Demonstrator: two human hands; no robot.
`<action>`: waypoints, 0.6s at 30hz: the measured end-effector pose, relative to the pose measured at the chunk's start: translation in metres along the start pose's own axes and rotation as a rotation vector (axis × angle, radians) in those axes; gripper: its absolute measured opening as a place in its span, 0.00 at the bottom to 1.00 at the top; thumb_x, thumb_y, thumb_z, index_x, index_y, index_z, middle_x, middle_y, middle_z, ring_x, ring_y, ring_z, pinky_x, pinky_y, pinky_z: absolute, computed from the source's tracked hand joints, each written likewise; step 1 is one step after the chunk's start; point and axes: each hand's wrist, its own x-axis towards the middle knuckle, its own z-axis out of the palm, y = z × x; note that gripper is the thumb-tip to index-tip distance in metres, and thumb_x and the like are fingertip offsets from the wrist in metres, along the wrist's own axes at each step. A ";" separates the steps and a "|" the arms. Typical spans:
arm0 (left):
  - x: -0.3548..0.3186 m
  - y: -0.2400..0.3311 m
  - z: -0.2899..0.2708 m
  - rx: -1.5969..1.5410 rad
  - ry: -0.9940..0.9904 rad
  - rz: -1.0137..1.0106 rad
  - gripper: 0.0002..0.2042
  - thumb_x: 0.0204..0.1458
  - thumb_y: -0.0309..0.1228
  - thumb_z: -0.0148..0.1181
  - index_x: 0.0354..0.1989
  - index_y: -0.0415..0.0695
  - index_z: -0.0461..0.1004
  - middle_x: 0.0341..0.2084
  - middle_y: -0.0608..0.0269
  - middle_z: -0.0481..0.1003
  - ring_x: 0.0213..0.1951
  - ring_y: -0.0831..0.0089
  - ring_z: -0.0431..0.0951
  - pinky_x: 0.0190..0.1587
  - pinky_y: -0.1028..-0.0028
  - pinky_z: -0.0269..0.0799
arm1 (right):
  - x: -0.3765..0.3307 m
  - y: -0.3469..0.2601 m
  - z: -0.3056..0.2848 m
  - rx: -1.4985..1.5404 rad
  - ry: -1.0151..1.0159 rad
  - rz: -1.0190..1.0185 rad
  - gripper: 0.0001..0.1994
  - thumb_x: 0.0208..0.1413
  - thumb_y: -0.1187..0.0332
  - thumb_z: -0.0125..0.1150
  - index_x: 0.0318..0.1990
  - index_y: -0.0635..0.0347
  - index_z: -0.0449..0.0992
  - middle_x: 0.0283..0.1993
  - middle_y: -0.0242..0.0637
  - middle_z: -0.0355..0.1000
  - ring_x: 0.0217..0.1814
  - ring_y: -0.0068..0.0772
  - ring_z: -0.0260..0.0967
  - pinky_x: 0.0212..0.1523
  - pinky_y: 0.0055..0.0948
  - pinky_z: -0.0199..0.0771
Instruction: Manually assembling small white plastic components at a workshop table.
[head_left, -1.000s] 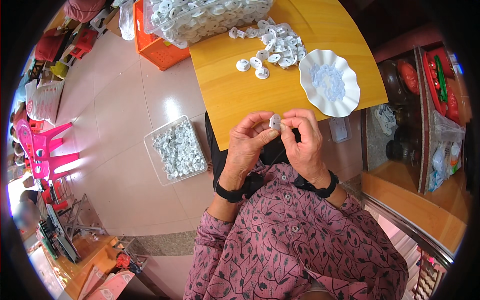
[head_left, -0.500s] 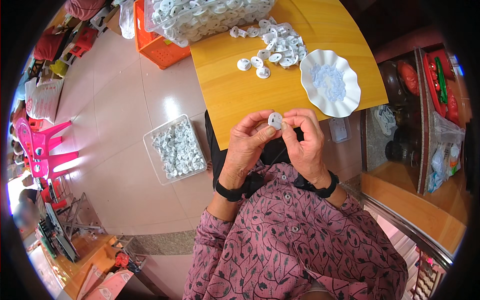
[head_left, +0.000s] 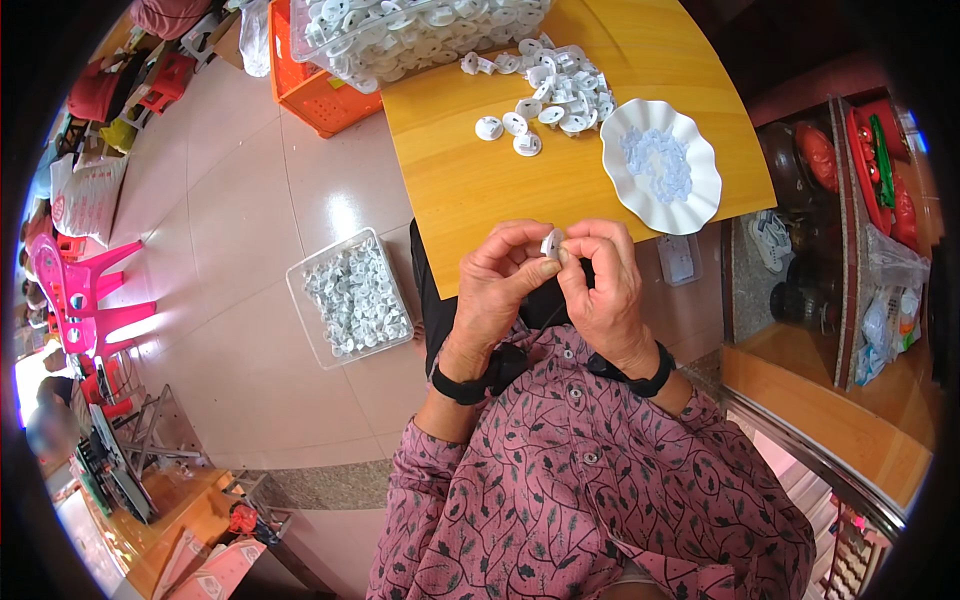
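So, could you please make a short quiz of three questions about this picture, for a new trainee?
1. True or false: both hands hold one small white round part between them.
2. Where is the white wavy-edged plate? A) on the floor B) on the wooden table, to the person's right C) on the pink chair
3. Fill in: the clear tray of white parts on the floor lies to the person's ____.

Key
1. True: the left hand and the right hand pinch it together above the table's near edge.
2. B
3. left
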 end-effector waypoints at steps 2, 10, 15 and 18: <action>0.000 0.000 0.002 0.025 0.015 0.012 0.17 0.52 0.16 0.66 0.51 0.35 0.76 0.44 0.58 0.79 0.45 0.73 0.78 0.50 0.73 0.76 | -0.001 0.001 0.001 -0.010 0.001 0.002 0.08 0.52 0.80 0.64 0.38 0.62 0.71 0.44 0.43 0.70 0.42 0.46 0.68 0.43 0.38 0.69; -0.003 0.007 0.000 -0.136 0.080 -0.119 0.14 0.55 0.18 0.64 0.51 0.33 0.75 0.42 0.55 0.80 0.39 0.73 0.81 0.46 0.75 0.80 | 0.005 -0.002 -0.007 0.249 -0.103 0.155 0.08 0.54 0.80 0.64 0.41 0.65 0.72 0.44 0.43 0.72 0.42 0.41 0.74 0.41 0.33 0.75; -0.003 0.006 -0.001 -0.160 0.098 -0.133 0.14 0.56 0.19 0.63 0.52 0.33 0.75 0.43 0.54 0.80 0.38 0.72 0.82 0.44 0.76 0.81 | 0.006 0.000 -0.009 0.247 -0.107 0.137 0.07 0.55 0.80 0.63 0.40 0.65 0.72 0.43 0.43 0.73 0.40 0.39 0.75 0.41 0.32 0.75; -0.004 0.007 0.000 -0.148 0.097 -0.122 0.14 0.56 0.19 0.63 0.51 0.33 0.76 0.42 0.55 0.80 0.38 0.72 0.82 0.44 0.76 0.80 | 0.006 0.001 -0.008 0.231 -0.112 0.113 0.06 0.56 0.80 0.62 0.40 0.65 0.72 0.42 0.44 0.73 0.39 0.40 0.75 0.40 0.32 0.75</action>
